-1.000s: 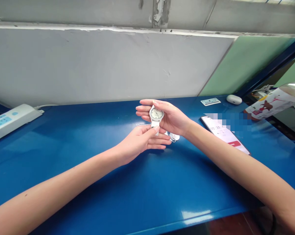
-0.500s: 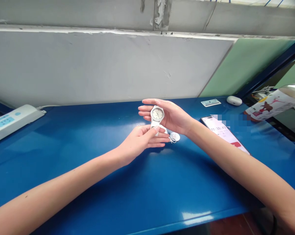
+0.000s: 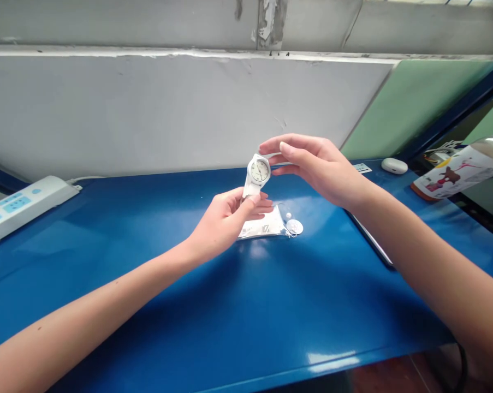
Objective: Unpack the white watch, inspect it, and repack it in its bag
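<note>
A white watch [image 3: 256, 173] was held near the middle of the frame, its strap pinched in the closed grip of the left hand [image 3: 230, 218]. The right hand [image 3: 318, 164] was poised just right of the dial, its grip loosely open; whether the case was touched could not be told. Below, a packet [image 3: 271, 221] and a round white tag [image 3: 295, 227] were seen on the blue worktop [image 3: 246, 316].
</note>
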`<action>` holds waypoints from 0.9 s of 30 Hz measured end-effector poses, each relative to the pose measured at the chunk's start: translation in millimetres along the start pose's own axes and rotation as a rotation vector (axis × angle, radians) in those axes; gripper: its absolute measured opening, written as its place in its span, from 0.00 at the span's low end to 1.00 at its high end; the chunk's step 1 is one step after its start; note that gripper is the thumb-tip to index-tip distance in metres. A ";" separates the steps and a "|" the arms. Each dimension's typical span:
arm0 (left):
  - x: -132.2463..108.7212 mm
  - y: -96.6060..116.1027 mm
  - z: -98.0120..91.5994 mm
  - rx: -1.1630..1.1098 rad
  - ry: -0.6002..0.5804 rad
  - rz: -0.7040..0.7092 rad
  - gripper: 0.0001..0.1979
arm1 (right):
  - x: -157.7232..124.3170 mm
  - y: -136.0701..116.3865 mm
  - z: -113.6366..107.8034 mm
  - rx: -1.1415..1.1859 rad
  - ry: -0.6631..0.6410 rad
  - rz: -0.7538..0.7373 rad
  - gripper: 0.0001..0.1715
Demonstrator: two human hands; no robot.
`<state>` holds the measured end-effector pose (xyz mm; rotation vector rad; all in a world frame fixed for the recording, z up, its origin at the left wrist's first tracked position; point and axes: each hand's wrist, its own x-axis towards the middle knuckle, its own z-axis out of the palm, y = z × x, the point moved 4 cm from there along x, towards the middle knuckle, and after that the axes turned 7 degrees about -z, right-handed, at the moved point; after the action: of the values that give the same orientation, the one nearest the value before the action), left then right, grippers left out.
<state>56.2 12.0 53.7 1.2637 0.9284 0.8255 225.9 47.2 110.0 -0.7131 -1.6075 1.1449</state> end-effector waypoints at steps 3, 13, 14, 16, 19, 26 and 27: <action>3.3 0.2 -11.9 0.246 0.112 0.123 0.15 | -13.2 3.1 -4.3 -0.251 0.061 -0.041 0.12; -5.4 -11.2 -5.9 0.924 0.151 0.457 0.16 | -63.4 35.4 6.4 -0.235 0.076 0.010 0.16; -5.6 -12.7 -4.7 0.970 0.150 0.486 0.16 | -65.3 36.9 6.2 -0.252 0.082 0.008 0.14; -5.8 -15.4 -2.1 1.065 0.141 0.574 0.16 | -67.8 40.2 5.1 -0.249 0.090 0.016 0.11; -5.3 -20.6 0.0 1.151 0.115 0.682 0.18 | -69.3 44.5 1.2 -0.239 0.107 0.055 0.09; 2.8 -34.1 -4.3 1.262 -0.019 0.447 0.32 | -66.4 48.6 -26.0 -0.581 0.221 0.073 0.06; 3.6 -34.3 -4.8 1.257 -0.043 0.432 0.31 | -66.0 48.4 -29.8 -0.678 0.228 0.040 0.06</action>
<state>53.5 12.7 19.0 2.6196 1.1933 0.4792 271.8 18.6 41.7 -1.2633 -1.7874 0.4972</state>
